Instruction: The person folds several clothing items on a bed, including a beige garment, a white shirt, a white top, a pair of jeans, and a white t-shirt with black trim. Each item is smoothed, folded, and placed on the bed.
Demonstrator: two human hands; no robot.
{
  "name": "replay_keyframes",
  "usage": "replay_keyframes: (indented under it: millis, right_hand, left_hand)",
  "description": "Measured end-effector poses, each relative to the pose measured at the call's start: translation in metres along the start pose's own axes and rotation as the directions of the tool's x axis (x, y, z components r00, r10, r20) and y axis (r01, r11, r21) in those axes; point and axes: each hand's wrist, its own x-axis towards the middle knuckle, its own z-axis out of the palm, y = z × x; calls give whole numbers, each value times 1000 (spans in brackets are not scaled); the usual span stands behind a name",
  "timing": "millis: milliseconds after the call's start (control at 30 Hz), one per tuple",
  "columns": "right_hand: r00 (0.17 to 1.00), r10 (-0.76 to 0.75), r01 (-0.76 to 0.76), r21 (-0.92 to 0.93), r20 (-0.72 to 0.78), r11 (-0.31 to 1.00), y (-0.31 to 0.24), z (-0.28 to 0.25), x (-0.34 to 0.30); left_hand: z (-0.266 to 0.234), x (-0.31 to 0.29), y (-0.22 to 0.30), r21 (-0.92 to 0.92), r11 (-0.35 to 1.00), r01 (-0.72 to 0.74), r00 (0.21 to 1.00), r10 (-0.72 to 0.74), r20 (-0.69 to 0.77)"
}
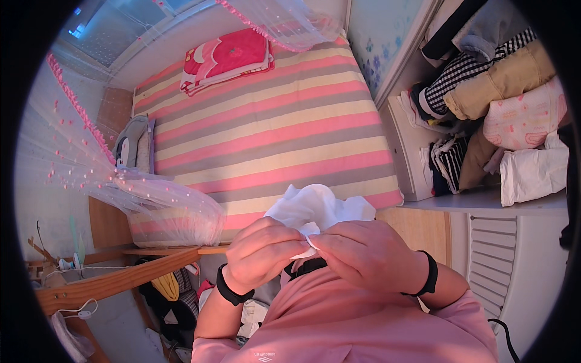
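A thin white cloth [327, 206] is bunched up in front of my chest; which kind of garment or cloth it is, I cannot tell. My left hand [260, 251] pinches its near edge between thumb and fingers. Right beside it, my right hand [369, 254] grips the same edge, with both sets of fingertips almost touching. The rest of the cloth spreads loosely past the hands toward the bed. Each wrist has a black band around it.
Ahead stands a bed [272, 133] with a striped cover, a folded pink-red quilt [230, 57] at its far end. A sheer net [181, 209] hangs at left. Open shelves of clothes [490, 103] are at right. A wooden rail [121, 281] lies lower left.
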Motion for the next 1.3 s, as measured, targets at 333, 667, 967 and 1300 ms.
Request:
replay_keyframes:
  millis: [333,667,967,1300]
  right_hand:
    - [996,-14,18,-47,90,999,15,5,-7]
    - [983,133,-128,-44,125,991,18,10,-16]
    - [942,256,-214,-201,218,956,48,-35,4]
    - [893,321,-437,438,314,786,56,-48,-2]
  left_hand:
    - [10,0,-14,-14,1000,11,993,-9,114]
    - [26,-4,-16,153,988,-23,980,-8,197]
    - [-26,24,2,-15,834,551,748,-486,452]
    - [-36,7,-16,160,862,480,733,-495,466]
